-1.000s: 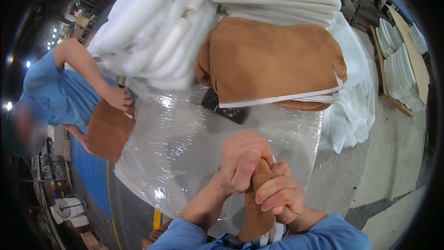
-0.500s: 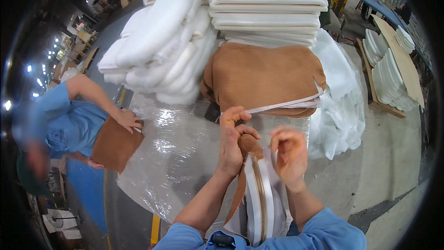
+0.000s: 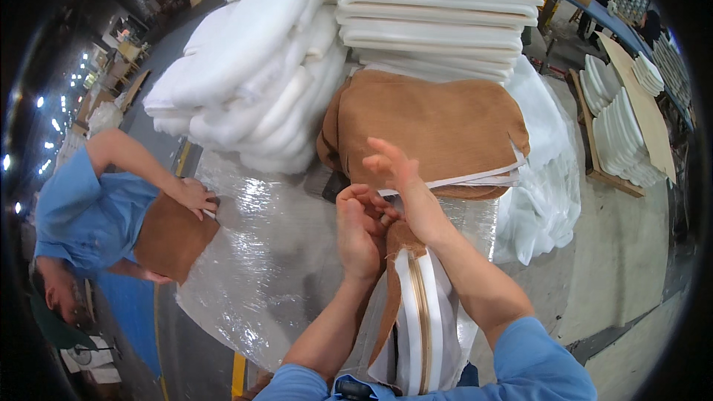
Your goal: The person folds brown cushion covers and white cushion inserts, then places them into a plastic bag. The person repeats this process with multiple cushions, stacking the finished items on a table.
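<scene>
Upright in front of my body stands a padded cushion piece, its narrow side showing white bands with a tan strip between them. Brown fabric wraps its far end and hangs down its left side. My left hand is beside that far end, fingers loosely bent with nothing visible in them. Crossing over the far end, my right hand has its fingers apart and holds nothing. Just beyond both hands lies a pile of brown fabric covers with white edging.
White folded pads are stacked at the back, with soft white pads heaped to their left. Clear plastic covers the table. At left a co-worker handles a brown piece. A pallet with white pads stands at right.
My right hand has moved left and forward, from the cushion's right side to over its far end. My left hand has dropped slightly nearer, its fingers more bent.
</scene>
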{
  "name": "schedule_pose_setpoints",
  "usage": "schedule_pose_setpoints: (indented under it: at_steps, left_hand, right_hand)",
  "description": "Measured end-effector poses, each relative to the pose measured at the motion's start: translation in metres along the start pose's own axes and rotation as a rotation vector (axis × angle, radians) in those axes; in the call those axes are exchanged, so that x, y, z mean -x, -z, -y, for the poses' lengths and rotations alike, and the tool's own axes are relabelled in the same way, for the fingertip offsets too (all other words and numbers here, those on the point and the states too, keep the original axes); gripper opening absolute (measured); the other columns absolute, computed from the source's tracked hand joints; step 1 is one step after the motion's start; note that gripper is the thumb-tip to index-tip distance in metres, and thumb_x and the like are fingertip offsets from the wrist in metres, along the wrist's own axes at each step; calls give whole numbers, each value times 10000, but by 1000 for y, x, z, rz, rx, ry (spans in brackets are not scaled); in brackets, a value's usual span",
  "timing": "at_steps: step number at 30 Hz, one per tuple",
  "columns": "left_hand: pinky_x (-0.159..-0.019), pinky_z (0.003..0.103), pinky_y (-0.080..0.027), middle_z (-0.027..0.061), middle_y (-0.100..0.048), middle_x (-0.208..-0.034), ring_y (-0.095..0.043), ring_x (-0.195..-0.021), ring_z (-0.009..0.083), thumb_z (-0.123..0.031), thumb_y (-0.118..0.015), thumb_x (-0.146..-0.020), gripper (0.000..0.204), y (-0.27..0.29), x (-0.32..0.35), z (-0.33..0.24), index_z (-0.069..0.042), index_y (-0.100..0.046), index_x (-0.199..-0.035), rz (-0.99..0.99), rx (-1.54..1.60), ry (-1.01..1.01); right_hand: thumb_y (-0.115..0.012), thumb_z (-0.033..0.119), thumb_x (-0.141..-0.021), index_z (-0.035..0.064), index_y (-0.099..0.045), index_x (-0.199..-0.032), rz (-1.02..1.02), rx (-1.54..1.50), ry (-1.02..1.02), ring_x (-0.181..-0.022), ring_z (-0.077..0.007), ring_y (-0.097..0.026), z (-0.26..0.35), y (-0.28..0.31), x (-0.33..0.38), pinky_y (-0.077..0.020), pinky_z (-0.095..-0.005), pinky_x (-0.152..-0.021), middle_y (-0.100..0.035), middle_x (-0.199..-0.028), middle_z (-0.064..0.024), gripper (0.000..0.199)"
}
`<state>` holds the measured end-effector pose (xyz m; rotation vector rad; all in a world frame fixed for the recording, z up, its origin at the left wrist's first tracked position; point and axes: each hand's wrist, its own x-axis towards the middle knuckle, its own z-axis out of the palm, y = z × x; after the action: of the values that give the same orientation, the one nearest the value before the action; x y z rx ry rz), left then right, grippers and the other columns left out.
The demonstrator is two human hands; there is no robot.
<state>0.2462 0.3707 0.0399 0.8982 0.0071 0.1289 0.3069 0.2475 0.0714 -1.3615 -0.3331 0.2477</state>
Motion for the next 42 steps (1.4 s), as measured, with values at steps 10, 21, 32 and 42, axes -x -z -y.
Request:
schedule_pose_setpoints:
  at_steps: [10, 21, 32, 42]
  left_hand:
    - [-1045, 329, -432, 88, -494, -1338, -543, -1162, 154, -371, -391, -1153, 446, -11, -27, -11, -37, -411, -1448, 120, -494, 33]
    - [-852, 306, -461, 34, -511, -997, -499, -904, 147, -369, -378, -1151, 346, 3, 12, -26, -61, -527, -1205, -117, -579, 147]
    - [-643, 349, -520, 132, -683, -774, -680, -692, 193, -193, -770, -946, 238, -44, 76, -92, 17, -677, -1010, 1, -1303, 28]
    - [-563, 281, -448, 55, -627, -676, -541, -608, 88, -86, -751, -950, 143, -73, 70, -89, 23, -687, -881, 73, -1415, -384]
  right_hand:
    - [-201, 822, -1006, 45, -296, -1644, -115, 89, 257, -1371, -305, -441, -25, -24, 21, -350, -424, -1157, -420, -1516, -182, 1009]
    - [-390, 635, -1074, 12, -578, -1464, -54, 167, 301, -1361, -319, -529, -12, 2, 54, -372, -436, -1160, -607, -1421, -183, 759]
    - [-732, 192, -944, 46, -610, -1443, 471, 480, 159, -1196, -279, -660, 62, 42, 59, -540, -376, -966, -603, -1464, -177, 534]
    - [-679, 117, -987, 44, -718, -1278, 527, 373, 222, -1075, -299, -692, 54, 45, 55, -534, -411, -951, -734, -1191, -128, 302]
